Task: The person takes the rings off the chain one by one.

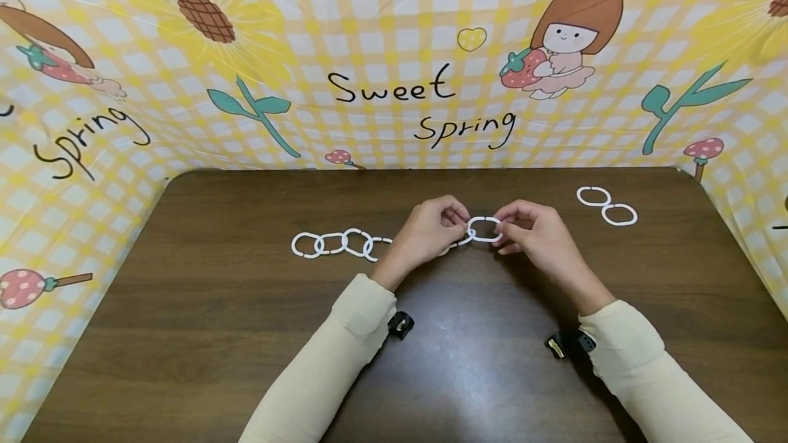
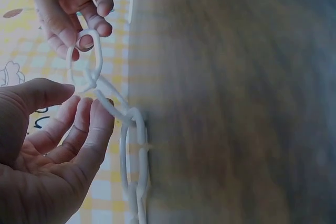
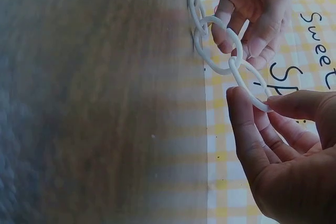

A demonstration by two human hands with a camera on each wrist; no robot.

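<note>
Likely light, stiff and smooth, the end link (image 3: 242, 86) between your hands is best taken by its outer curve, where your right hand (image 1: 542, 238) pinches it, your left hand (image 1: 425, 227) beside the chain (image 1: 345, 245), thumb and fingertips parted.

Chain links (image 1: 483, 240): smooth plastic, slight sheen
Tabletop (image 1: 203, 333): smooth wood grain, semi-gloss
Backdrop (image 1: 382, 33): printed cloth, creased, matt
Sleeves (image 1: 320, 374): matt cloth

white chain (image 1: 368, 247) partly hidden midway, sleeves (image 1: 320, 368) cut off below, tabletop (image 2: 236, 103) blurred
</note>
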